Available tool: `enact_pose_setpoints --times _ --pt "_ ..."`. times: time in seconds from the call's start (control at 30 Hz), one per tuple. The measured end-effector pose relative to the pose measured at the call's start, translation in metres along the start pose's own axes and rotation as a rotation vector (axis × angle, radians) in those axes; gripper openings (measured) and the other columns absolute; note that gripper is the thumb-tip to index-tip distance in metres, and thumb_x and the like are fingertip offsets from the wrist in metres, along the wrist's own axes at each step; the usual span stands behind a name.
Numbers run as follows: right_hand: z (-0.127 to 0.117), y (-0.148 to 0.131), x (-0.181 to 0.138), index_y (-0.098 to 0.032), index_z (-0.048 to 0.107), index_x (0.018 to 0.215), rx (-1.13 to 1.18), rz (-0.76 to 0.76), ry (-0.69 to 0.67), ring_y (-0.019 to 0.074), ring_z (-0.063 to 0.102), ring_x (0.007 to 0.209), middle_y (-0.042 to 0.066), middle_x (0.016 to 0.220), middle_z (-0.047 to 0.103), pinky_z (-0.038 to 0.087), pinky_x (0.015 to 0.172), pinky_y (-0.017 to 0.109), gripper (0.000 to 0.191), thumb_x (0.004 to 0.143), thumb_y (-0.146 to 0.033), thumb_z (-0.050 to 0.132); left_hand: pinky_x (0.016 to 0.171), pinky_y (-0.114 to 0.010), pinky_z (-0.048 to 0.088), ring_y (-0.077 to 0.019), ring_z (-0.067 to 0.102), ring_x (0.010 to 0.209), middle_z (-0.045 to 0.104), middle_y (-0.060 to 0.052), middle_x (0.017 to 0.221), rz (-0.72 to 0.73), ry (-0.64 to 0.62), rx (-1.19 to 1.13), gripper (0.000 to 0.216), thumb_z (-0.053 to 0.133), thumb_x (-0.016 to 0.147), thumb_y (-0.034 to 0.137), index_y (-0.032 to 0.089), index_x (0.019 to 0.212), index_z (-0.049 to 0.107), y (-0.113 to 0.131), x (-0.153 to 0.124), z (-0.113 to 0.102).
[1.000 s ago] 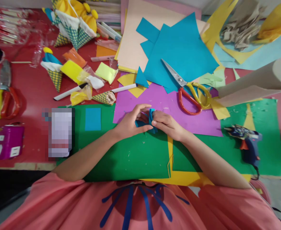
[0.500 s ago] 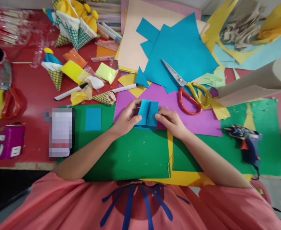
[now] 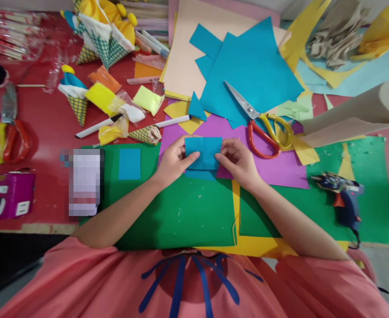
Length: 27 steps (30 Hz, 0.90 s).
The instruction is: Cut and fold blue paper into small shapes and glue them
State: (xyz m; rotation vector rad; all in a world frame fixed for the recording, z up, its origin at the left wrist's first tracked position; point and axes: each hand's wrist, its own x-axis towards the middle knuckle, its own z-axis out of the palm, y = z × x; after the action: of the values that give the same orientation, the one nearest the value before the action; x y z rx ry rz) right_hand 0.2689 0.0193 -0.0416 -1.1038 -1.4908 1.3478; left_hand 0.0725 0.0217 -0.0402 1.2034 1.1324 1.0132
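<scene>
Between my two hands is a small rectangle of blue paper [image 3: 205,148], spread nearly flat with a faint crease down its middle. My left hand [image 3: 174,161] pinches its left edge, thumb on top. At the right edge, my right hand [image 3: 238,160] grips with thumb and curled fingers. Another strip of blue paper [image 3: 199,175] shows just below the held piece, over the green sheet [image 3: 181,212]. A separate blue paper square [image 3: 130,164] lies to the left on the green. Purple paper [image 3: 270,170] is under and beyond my hands.
Scissors [image 3: 256,117] with red and yellow handles lie beyond my right hand on a large blue sheet [image 3: 247,70]. A glue gun [image 3: 343,194] rests at right, near a paper roll [image 3: 353,110]. At left are a phone [image 3: 85,181], more scissors [image 3: 7,123] and paper cones [image 3: 77,104].
The blue paper was folded up at its crease, with two raised halves; now it is opened out nearly flat. My right hand has shifted slightly right.
</scene>
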Motion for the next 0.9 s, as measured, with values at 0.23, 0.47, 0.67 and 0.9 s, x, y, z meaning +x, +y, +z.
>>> enact_pose_setpoints --times 0.23,0.47,0.67,0.9 --pt "-0.006 -0.007 -0.002 -0.024 0.061 0.115 -0.174 -0.116 -0.121 0.0161 0.062 0.084 0.004 0.093 0.068 0.049 0.074 0.03 0.027 0.095 -0.025 0.043 0.043 -0.018 0.043 -0.0077 0.055 0.047 0.062 0.005 0.061 0.028 0.009 0.084 0.041 0.069 0.079 0.037 0.022 0.114 0.053 -0.002 -0.001 -0.003" --pt "-0.008 -0.01 0.002 -0.024 0.064 0.12 -0.25 -0.227 -0.301 0.0168 0.064 0.09 0.004 0.107 0.07 0.051 0.079 0.033 0.055 0.077 0.0 0.039 0.048 -0.02 0.049 -0.0099 0.059 0.053 0.063 0.004 0.064 0.014 0.013 0.005 0.047 0.071 0.076 0.036 0.023 0.117 0.052 -0.001 -0.002 -0.003" --pt "-0.009 -0.006 0.003 -0.024 0.067 0.112 -0.213 -0.23 -0.259 0.0207 0.064 0.104 0.005 0.114 0.07 0.049 0.092 0.04 0.03 0.084 -0.021 0.06 0.049 -0.021 0.05 -0.0111 0.059 0.053 0.057 0.005 0.059 0.012 -0.013 0.026 0.045 0.067 0.079 0.033 0.025 0.12 0.051 0.0 -0.004 -0.005" --pt "-0.01 -0.004 0.003 -0.02 0.068 0.099 -0.121 -0.21 -0.164 0.02 0.063 0.094 0.006 0.098 0.069 0.048 0.086 0.038 0.03 0.074 -0.038 0.075 0.045 -0.02 0.044 -0.009 0.053 0.048 0.056 0.005 0.059 0.04 -0.026 0.046 0.042 0.065 0.081 0.032 0.026 0.122 0.053 0.001 -0.005 -0.005"
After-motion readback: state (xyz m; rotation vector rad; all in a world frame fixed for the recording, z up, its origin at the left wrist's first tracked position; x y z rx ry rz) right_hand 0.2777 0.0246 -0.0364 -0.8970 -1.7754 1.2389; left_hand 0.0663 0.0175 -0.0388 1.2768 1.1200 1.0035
